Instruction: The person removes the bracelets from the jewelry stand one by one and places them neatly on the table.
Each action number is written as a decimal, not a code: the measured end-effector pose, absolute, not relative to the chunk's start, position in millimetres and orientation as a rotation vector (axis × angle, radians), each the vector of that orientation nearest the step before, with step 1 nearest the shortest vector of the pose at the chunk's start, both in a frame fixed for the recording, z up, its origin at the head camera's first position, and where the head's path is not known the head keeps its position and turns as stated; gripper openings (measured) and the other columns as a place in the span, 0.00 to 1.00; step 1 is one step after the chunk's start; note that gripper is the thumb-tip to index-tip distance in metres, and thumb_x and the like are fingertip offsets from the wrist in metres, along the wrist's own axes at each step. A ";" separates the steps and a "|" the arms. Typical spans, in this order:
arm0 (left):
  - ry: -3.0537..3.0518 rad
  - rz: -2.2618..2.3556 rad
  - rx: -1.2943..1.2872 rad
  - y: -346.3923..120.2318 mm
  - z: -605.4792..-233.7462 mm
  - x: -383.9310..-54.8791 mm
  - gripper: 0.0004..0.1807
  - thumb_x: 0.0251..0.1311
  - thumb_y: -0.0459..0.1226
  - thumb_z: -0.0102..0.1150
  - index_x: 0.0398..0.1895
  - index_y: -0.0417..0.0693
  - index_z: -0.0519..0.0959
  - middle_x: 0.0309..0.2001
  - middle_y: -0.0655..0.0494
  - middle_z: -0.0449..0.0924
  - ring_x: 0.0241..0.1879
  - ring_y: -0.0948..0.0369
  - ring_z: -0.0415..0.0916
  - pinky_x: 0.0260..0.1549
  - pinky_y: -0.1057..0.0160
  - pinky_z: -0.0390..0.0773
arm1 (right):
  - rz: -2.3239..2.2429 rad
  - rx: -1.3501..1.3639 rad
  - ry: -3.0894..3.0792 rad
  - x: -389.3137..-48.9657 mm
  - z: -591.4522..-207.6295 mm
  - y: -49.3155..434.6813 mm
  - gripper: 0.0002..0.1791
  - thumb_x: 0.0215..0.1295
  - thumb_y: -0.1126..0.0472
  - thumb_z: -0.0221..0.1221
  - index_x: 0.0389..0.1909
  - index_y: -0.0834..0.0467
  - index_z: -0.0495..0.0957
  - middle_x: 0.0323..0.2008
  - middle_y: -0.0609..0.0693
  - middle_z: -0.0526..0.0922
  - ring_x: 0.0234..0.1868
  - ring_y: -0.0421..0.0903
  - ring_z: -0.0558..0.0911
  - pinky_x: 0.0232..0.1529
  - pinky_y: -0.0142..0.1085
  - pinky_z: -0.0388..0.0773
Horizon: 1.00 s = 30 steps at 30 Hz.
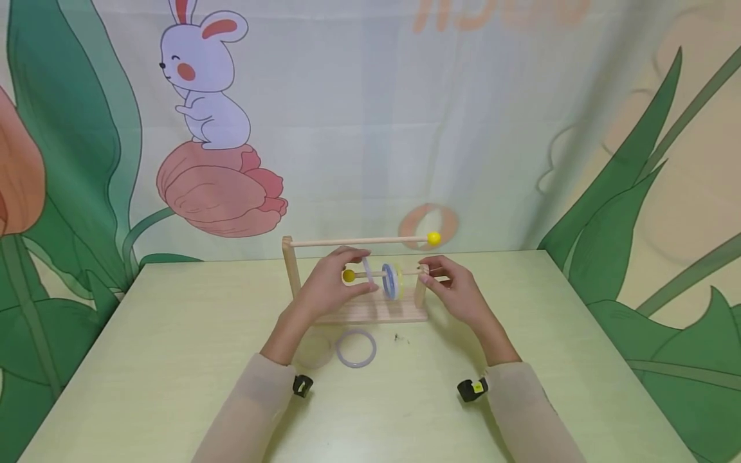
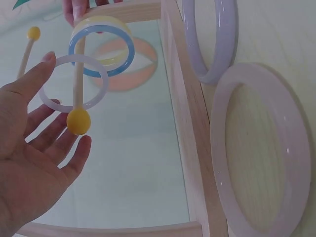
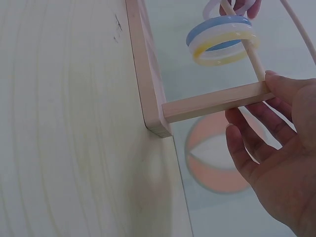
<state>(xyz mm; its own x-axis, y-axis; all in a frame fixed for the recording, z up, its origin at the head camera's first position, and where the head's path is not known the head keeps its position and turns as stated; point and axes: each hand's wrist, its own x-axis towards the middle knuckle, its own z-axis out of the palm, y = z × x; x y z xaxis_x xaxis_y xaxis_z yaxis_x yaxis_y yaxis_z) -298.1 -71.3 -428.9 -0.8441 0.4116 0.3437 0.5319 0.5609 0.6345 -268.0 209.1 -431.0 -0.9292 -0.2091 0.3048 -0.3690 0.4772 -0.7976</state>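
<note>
My left hand (image 1: 330,283) pinches a pale lavender ring (image 2: 105,85) between thumb and fingers. In the left wrist view, that ring encircles the lower wooden rod (image 2: 78,91), near its yellow ball end (image 2: 79,121). Farther along the same rod hang a blue ring (image 2: 130,48), a whitish ring (image 3: 207,37) and a yellow ring (image 3: 217,62), close together. At the rod's other end, my right hand (image 1: 460,289) grips the top of the short wooden post (image 3: 212,102), thumb on one side and fingers on the other.
A lavender ring (image 1: 338,352) and a paler ring (image 2: 296,148) lie on the table before the wooden base (image 1: 370,314). The taller post (image 1: 291,267) carries an upper rod (image 1: 359,242) with a yellow ball (image 1: 434,238). Small dark specks (image 1: 397,337) mark the tabletop. A printed curtain hangs behind.
</note>
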 end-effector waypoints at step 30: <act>-2.694 -1.078 -0.732 -71.2 -426.4 -296.0 0.38 0.53 0.53 0.72 0.66 0.50 0.74 0.60 0.55 0.77 0.60 0.56 0.74 0.58 0.54 0.76 | 1.450 0.510 -2.540 -289.6 -460.5 223.3 0.19 0.70 0.48 0.60 0.57 0.48 0.77 0.52 0.47 0.82 0.52 0.47 0.81 0.50 0.46 0.81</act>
